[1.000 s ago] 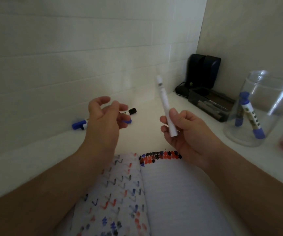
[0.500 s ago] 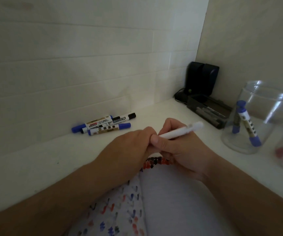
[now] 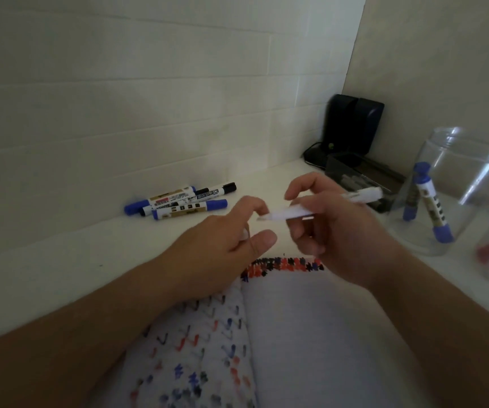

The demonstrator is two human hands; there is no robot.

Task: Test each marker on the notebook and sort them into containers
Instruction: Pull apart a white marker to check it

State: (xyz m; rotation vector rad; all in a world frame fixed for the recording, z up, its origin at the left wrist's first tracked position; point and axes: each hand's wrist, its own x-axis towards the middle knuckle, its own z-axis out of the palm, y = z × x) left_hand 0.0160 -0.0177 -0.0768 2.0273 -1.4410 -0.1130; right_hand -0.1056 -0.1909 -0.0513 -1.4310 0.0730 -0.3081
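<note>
Two hands meet above the scribbled open notebook (image 3: pixel 296 334); right hand (image 3: pixel 340 231) grips a slim white marker (image 3: pixel 319 206), tip toward nine o'clock; left hand's (image 3: pixel 222 248) grip, loosely curled, seems empty.

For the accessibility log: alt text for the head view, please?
The right hand holds a white marker level above an open notebook, its tip by the left hand. Three markers lie by the wall; a clear jar holds two blue-capped markers.

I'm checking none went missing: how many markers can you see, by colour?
Blue-capped markers: 4 (2 by the wall, 2 in the clear jar)
Black-capped marker: 1
White marker, in the right hand: 1
Total: 6
Red blur beside the jar: not countable.
</note>
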